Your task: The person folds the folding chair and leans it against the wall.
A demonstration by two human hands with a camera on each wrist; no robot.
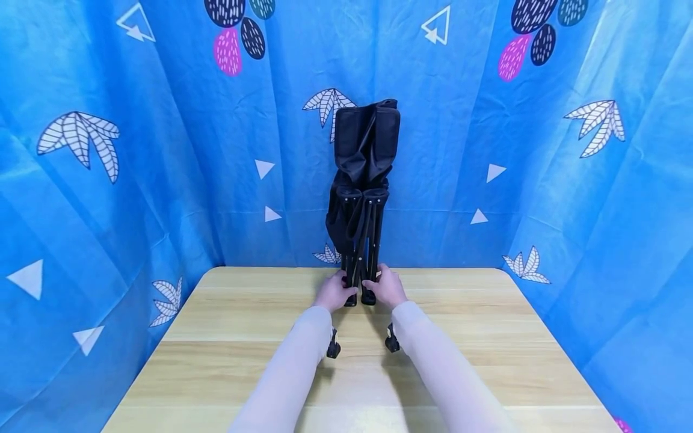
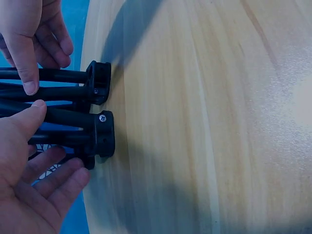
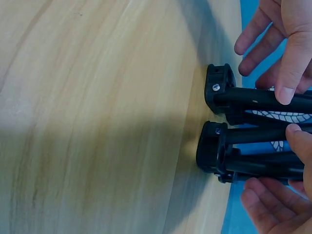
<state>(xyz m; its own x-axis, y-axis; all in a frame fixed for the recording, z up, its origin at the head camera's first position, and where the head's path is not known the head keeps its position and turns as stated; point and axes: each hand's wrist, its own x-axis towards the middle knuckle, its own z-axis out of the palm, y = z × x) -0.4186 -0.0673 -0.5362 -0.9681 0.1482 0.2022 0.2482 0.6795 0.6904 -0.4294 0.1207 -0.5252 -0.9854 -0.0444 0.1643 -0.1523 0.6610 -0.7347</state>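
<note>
A black folding chair, folded up with fabric bunched at the top, stands upright at the back of the table. Its thin tubular legs end in black plastic feet, with screws showing on them. My left hand holds the left legs low down, thumb in front and fingers behind. On the other side, my right hand grips the right legs at about the same height, its thumb laid along a tube. In both wrist views the two thumbs lie close together on neighbouring tubes.
The light wooden table spreads out in front of the chair, with its back edge just behind the feet. A blue patterned curtain hangs behind and along both sides. Small black devices sit at the wrists.
</note>
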